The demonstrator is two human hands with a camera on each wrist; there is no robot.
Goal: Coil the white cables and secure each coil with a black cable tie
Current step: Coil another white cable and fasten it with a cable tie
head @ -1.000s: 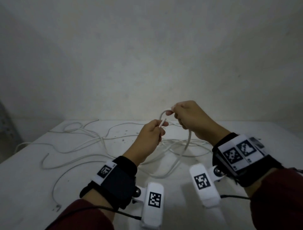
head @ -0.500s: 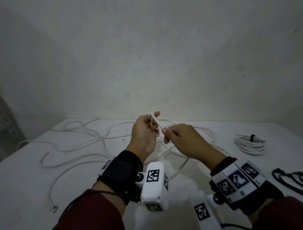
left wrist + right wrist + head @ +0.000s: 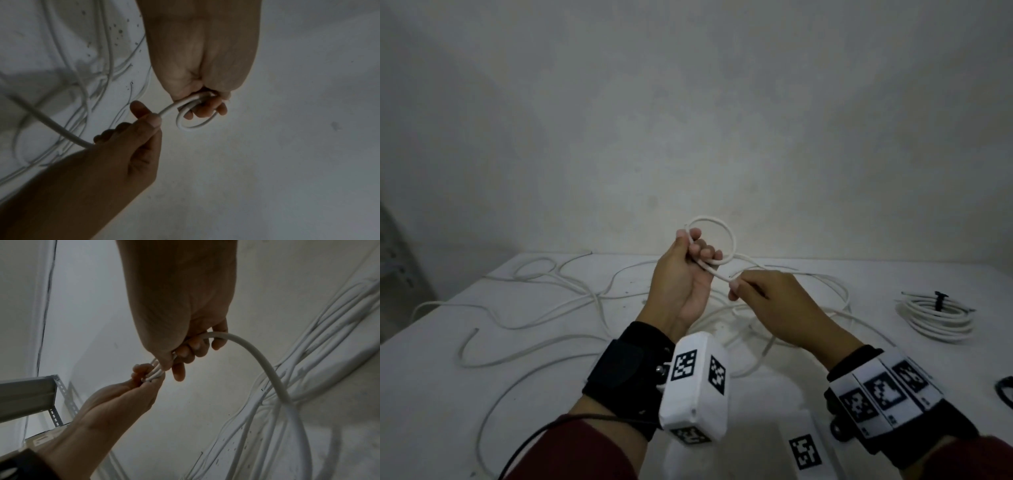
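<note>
My left hand (image 3: pixel 690 260) is raised above the table and grips a small loop of white cable (image 3: pixel 726 236), the first turn of a coil (image 3: pixel 193 125). Just right of it, my right hand (image 3: pixel 750 291) pinches the same cable (image 3: pixel 170 108) between thumb and fingers. From the right hand the cable (image 3: pixel 257 356) arcs down to the loose white cable (image 3: pixel 544 301) sprawled over the table. A finished white coil (image 3: pixel 938 315) with a black cable tie (image 3: pixel 940 299) lies at the far right.
The white table (image 3: pixel 431 411) ends at a pale wall behind. Loose cable covers its left and middle. Black cable ties (image 3: pixel 1005 390) lie at the right edge. A metal shelf frame (image 3: pixel 30 395) stands off the table's left side.
My left hand has turned palm-up and risen, and a full loop now stands in it. My right hand has dropped below and right of it, sliding along the cable.
</note>
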